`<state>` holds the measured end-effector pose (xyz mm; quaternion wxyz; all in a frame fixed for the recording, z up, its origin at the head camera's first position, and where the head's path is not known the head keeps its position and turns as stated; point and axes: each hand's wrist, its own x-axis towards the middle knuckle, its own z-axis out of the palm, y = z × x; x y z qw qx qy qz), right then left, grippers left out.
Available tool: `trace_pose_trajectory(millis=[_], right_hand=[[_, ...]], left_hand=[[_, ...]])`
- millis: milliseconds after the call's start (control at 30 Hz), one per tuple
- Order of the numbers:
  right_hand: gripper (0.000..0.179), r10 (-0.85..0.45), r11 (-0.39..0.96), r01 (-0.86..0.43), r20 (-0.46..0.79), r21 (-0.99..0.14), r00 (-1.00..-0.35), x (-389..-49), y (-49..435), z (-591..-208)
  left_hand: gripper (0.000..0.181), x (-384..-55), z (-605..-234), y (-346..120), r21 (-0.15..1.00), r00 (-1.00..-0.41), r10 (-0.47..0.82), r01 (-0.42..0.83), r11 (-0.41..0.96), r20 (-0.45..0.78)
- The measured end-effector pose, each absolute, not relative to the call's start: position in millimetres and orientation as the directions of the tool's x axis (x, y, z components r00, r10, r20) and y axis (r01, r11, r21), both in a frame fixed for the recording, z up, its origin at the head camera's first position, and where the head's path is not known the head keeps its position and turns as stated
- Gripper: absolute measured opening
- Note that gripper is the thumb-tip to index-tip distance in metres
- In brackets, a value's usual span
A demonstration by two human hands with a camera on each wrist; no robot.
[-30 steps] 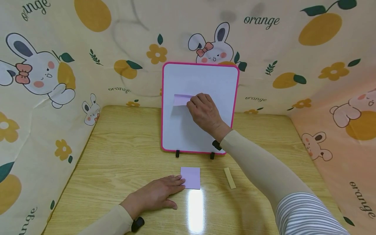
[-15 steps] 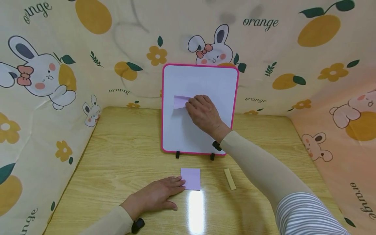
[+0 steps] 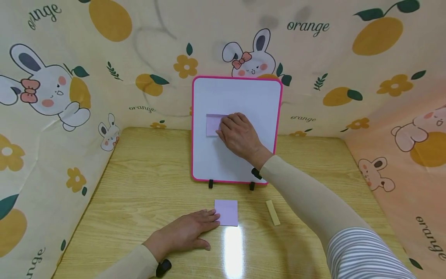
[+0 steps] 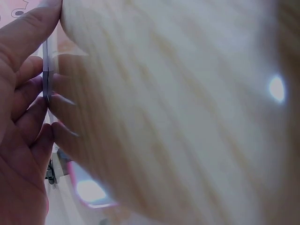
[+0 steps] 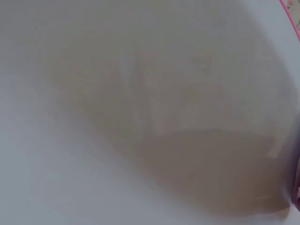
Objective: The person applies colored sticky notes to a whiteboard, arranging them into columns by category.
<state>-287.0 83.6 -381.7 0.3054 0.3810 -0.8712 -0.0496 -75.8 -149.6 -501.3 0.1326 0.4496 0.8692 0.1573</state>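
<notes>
On the upright whiteboard (image 3: 240, 93) with its pink frame, a purple sticky note (image 3: 212, 124) lies left of the middle. The curled fingers of my right hand (image 3: 240, 135) pinch the note's right side, which they hide in the head view. Only a sliver of that hand shows in the right wrist view, at the lower right edge. Flat on the table is a square purple sticky note pad (image 3: 228, 213). My left hand (image 3: 184, 231) rests beside it, fingers straight, with the fingertips touching its left edge.
A narrow pale yellow strip (image 3: 273, 212) lies on the wooden table (image 3: 150, 162), right of the pad. Two small black feet (image 3: 210, 183) hold the whiteboard's lower edge. A printed cloth (image 3: 153, 50) with rabbits and oranges encloses the table.
On the whiteboard, the note's lower edge has come down, so more of its face shows. My right hand's thumb side has lowered slightly. My left hand has stayed in place.
</notes>
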Motion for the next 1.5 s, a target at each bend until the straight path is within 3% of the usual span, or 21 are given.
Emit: trace_pose_trajectory(millis=[200, 633, 1100, 1300, 1500], right_hand=[[0.033, -0.694, 0.708, -0.619, 0.499, 0.34, -0.52, -288, 85, -384], [0.065, -0.632, 0.774, -0.546, 0.453, 0.322, -0.629, -287, 85, -387], [0.067, -0.608, 0.793, -0.511, 0.455, 0.33, -0.65, -284, 85, -390], [0.068, -0.614, 0.789, -0.511, 0.448, 0.341, -0.65, -284, 85, -390], [0.071, -0.62, 0.785, -0.51, 0.437, 0.352, -0.652, -283, 86, -390]], left_hand=[[0.072, -76, -501, -149, 0.395, -0.559, 0.824, 0.741, 0.543, -0.085], [0.072, -75, -500, -149, 0.355, -0.559, 0.826, 0.759, 0.546, -0.074], [0.065, -79, -495, -145, 0.255, -0.568, 0.823, 0.797, 0.547, 0.008], [0.053, -88, -484, -144, 0.299, -0.639, 0.768, 0.727, 0.618, -0.034], [0.05, -122, -458, -143, 0.179, -0.699, 0.707, 0.714, 0.677, 0.109]])
